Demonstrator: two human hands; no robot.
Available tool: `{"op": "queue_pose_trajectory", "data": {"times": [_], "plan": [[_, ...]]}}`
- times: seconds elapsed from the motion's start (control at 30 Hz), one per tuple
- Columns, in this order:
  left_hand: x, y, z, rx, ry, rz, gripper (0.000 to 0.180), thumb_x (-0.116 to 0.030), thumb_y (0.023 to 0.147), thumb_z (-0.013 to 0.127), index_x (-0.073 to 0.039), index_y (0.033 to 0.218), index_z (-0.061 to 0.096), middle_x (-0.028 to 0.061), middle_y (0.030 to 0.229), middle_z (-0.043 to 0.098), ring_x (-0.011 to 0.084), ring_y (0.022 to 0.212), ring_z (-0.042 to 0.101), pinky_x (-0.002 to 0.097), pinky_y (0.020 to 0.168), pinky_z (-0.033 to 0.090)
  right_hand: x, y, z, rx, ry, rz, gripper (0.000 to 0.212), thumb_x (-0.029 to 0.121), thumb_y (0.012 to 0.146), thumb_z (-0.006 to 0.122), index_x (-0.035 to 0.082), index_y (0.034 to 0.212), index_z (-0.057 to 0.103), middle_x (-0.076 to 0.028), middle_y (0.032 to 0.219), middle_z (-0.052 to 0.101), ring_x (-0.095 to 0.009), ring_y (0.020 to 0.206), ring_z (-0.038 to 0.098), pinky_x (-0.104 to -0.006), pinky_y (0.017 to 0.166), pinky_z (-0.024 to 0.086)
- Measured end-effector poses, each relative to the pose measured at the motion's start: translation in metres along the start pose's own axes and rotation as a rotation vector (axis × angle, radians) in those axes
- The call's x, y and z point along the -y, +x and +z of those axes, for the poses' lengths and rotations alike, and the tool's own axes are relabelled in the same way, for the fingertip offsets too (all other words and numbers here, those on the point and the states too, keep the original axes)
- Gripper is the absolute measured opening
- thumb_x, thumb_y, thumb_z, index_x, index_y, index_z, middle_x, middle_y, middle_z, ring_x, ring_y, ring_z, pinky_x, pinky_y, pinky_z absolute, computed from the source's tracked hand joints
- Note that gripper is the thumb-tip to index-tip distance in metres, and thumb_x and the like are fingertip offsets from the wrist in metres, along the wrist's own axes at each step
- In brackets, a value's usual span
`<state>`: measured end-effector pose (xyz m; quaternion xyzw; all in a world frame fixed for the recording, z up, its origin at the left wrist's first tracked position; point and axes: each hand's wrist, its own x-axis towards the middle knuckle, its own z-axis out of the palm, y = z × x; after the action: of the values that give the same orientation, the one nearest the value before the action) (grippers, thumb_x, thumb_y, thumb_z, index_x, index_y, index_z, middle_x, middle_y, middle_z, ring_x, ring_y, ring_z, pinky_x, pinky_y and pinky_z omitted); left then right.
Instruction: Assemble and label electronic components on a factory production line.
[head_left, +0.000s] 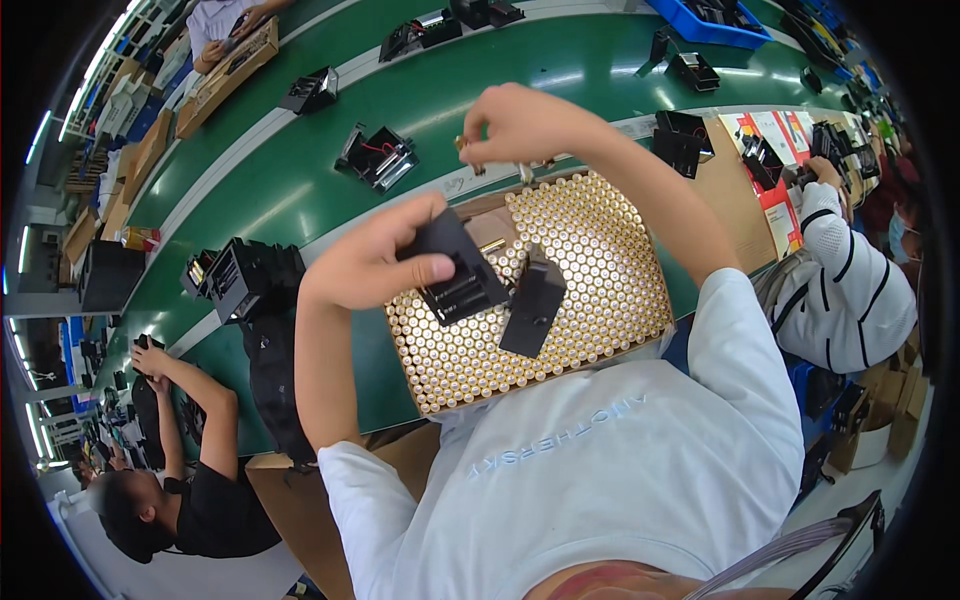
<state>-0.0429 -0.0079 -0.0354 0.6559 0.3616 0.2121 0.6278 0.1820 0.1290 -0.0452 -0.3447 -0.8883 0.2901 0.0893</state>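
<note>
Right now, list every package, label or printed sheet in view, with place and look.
Open brown cardboard box: under the hands, packed with gold-topped cylinders.
Red-and-white printed sheets: right bench, flat.
Small yellow-red carton: far left.
Long brown cardboard tray: upper left.
Blue plastic bin: top.

Pretty bright, even overhead lighting, with white glare streaks on the green conveyor belt (pixel 520 90). Heavy fisheye bending, black vignette at the corners, edges a bit soft.

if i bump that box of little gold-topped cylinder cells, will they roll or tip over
Probably not: the cells stand upright, packed tight in the cardboard tray, bracing each other. The full tray likely feels heavy. A single one, like that pinched in the right hand, would likely roll if laid down.
</note>
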Motion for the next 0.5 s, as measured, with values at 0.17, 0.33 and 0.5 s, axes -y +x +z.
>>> {"op": "queue_pose_trajectory", "data": {"times": [0.17, 0.33, 0.5], "plan": [[-0.028, 0.03, -0.011, -0.271, -0.241, 0.254, 0.043, -0.013, 0.089, 0.068, 0.001, 0.122, 0.044, 0.0122, 0.103, 0.061, 0.0161, 0.089, 0.062, 0.0261, 0.073, 0.052, -0.013, -0.002, -0.033, -0.14, 0.367, 0.177, 0.029, 0.029, 0.08, 0.072, 0.0, 0.079, 0.073, -0.004, 0.057, 0.058, -0.012, 0.042, 0.046, -0.0259, 0.041, 0.038], [-0.051, 0.065, -0.042, -0.623, -0.203, 0.278, 0.045, -0.007, 0.091, 0.063, -0.002, 0.13, 0.042, 0.0159, 0.112, 0.058, 0.0217, 0.096, 0.064, 0.0317, 0.078, 0.057, -0.032, -0.006, -0.046, -0.439, 0.494, 0.179, 0.032, 0.032, 0.08, 0.073, 0.0, 0.083, 0.074, -0.004, 0.058, 0.057, -0.012, 0.043, 0.05, -0.0226, 0.042, 0.042], [-0.013, 0.123, -0.085, -0.656, -0.162, 0.15, 0.045, -0.004, 0.094, 0.057, -0.007, 0.136, 0.04, 0.0182, 0.118, 0.054, 0.0253, 0.099, 0.063, 0.0393, 0.081, 0.059, -0.028, 0.015, -0.049, -0.598, 0.507, 0.147, 0.032, 0.03, 0.078, 0.074, -0.001, 0.078, 0.074, -0.005, 0.055, 0.059, -0.015, 0.043, 0.054, -0.025, 0.042, 0.043]]}}
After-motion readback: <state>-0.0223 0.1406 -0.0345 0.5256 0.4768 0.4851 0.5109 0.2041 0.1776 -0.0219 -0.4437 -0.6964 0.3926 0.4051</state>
